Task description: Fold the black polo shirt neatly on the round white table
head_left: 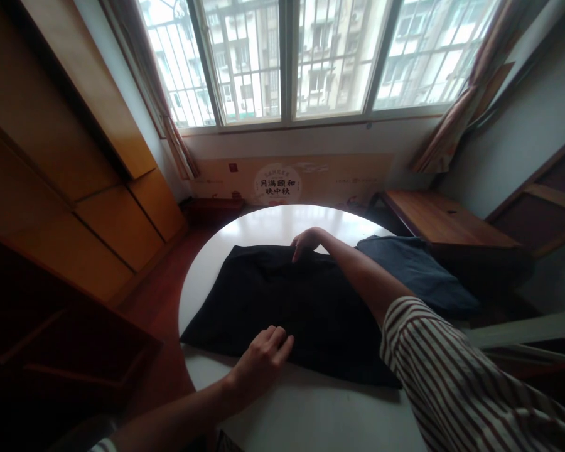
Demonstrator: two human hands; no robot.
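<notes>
A black cloth (263, 295) lies spread on the white table (282, 220). The left hand (266, 355) is at its near edge, fingers curled in. The right hand (307, 242) is at its far edge, fingers bent down. I cannot tell if either hand pinches it. The right arm (362, 267) hides some of it. Past that arm lies a blue cloth (412, 267), near a brown desk (447, 216).

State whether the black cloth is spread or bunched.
Spread: the black cloth lies broad across the white table, corners apart. Whether it is doubled over, cannot tell.
</notes>
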